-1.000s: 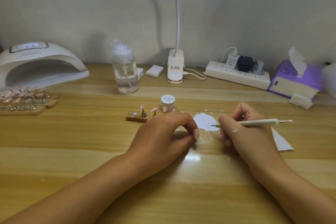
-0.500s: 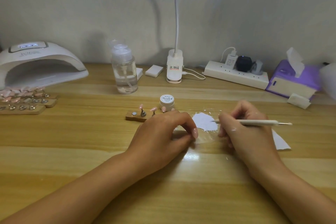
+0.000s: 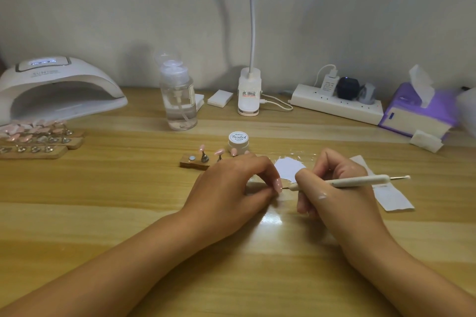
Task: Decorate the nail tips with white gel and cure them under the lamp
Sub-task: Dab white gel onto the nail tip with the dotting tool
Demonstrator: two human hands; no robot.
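Observation:
My left hand (image 3: 231,185) rests on the wooden desk with fingers curled, pinching a small pink nail tip (image 3: 278,185) between thumb and forefinger. My right hand (image 3: 332,188) grips a thin white dotting pen (image 3: 355,181); its fine point meets the nail tip. A patch of white gel (image 3: 288,168) is spread on the desk between my hands. Behind my left hand stands a small wooden holder (image 3: 195,162) with pink nail tips on stands, and a white gel jar (image 3: 238,141) marked "Painted". The white curing lamp (image 3: 56,90) sits at the far left.
More wooden strips with pink nail tips (image 3: 38,139) lie before the lamp. A clear pump bottle (image 3: 179,100), desk lamp base (image 3: 249,92), power strip (image 3: 334,103) and purple tissue box (image 3: 417,110) line the back. White paper (image 3: 389,195) lies to the right.
My right hand moved left and lower, bringing the pen's point from over the white gel patch to the nail tip in my left hand. My left hand stayed in place.

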